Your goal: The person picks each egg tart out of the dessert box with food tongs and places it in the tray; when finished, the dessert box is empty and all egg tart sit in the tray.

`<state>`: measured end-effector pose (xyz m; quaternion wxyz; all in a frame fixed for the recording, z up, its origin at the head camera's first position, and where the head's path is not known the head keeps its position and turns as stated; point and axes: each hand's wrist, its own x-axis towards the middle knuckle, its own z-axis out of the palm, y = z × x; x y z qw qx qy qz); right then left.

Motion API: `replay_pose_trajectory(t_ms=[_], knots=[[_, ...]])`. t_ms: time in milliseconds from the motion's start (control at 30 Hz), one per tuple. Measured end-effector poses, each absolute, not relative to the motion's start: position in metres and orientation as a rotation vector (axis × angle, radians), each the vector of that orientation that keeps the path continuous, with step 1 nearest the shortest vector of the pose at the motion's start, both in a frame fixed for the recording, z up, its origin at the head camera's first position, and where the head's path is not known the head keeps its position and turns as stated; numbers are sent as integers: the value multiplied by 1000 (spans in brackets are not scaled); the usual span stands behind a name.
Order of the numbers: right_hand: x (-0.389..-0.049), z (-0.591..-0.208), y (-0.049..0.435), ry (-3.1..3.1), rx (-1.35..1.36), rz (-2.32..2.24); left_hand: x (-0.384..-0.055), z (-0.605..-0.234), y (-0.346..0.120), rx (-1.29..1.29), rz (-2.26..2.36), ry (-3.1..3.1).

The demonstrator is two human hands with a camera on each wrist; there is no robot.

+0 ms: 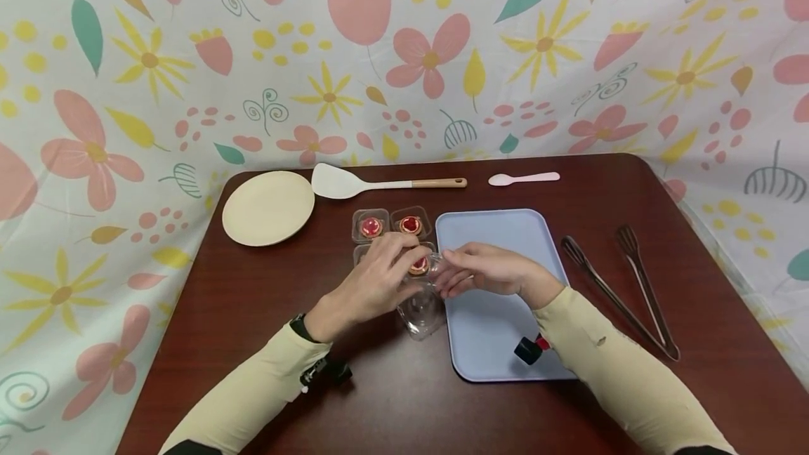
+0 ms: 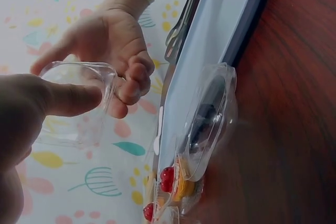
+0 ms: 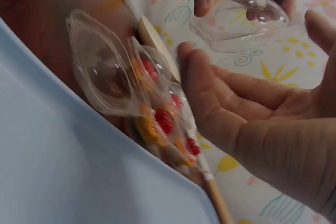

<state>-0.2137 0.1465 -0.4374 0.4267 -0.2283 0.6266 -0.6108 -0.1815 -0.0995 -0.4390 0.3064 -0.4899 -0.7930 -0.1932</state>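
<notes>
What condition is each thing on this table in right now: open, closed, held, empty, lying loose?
Clear lid: off its cup, pinched by left hand and right hand.
Tart cups: tarts inside.
Second lid: off, lying on table.
Blue tray: empty.
Plate: empty.
Spatula, pink spoon, tongs: lying loose, untouched.

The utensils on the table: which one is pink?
The small spoon at the far edge; the spatula is white with a wooden handle, the tongs are dark.

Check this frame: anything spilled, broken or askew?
Nothing spilled or broken. One clear lid lies loose on the table beside the blue tray; left hand and right hand hold another clear lid.
</notes>
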Motion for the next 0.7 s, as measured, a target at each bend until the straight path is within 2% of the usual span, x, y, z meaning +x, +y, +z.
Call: replay_pose_trajectory(t_ms=[233, 700], knots=[[-215, -448, 146, 1368, -614, -1576, -176, -440, -99, -1336, -518, -2093], [-215, -440, 139, 1475, -621, -1536, -168, -442, -105, -1290, -616, -2193]])
